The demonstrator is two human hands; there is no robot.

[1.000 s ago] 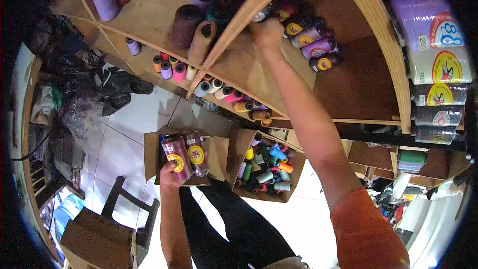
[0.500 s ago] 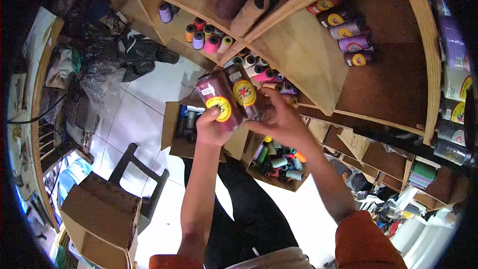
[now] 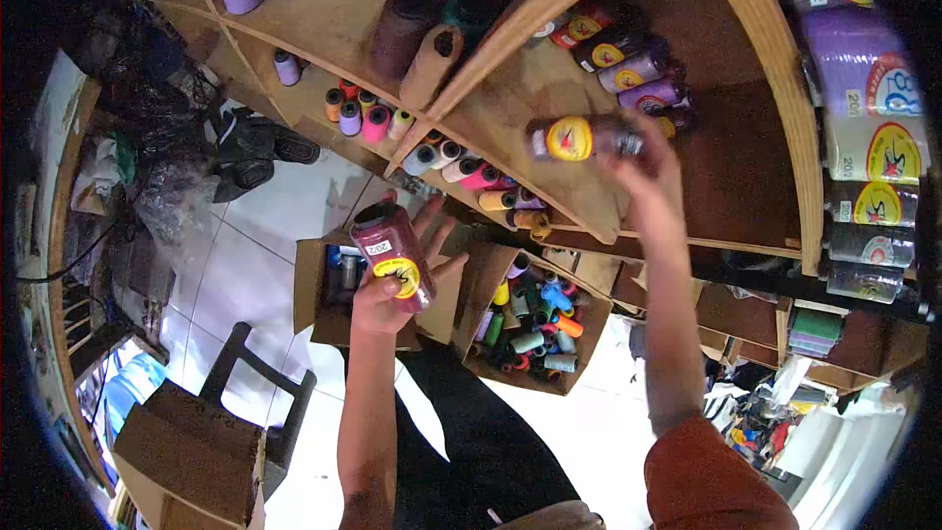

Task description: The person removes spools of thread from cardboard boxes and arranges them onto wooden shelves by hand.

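My left hand (image 3: 383, 309) holds a wrapped maroon thread spool (image 3: 395, 253) in front of me, its thumb across the yellow star label and its other fingers spread behind. Farther up and to the right, my right hand (image 3: 648, 172) grips a dark thread spool (image 3: 569, 137) by one end. That spool lies sideways over the wooden shelf compartment and is slightly blurred. Just beyond it, a row of labelled thread spools (image 3: 625, 76) stands in the same compartment, with the nearest one partly hidden by my right hand.
Small coloured cones (image 3: 375, 123) sit in the lower shelf cells, larger cones (image 3: 405, 34) above. Below the shelf, an open cardboard box (image 3: 535, 378) holds mixed spools, beside another open box (image 3: 309, 294). More wrapped spools (image 3: 873, 162) line the right side. A cardboard box (image 3: 186, 451) stands lower left.
My right hand has carried the dark spool away from the maroon one, up and right to the shelf compartment. My left hand has shifted slightly left and down with the maroon spool.
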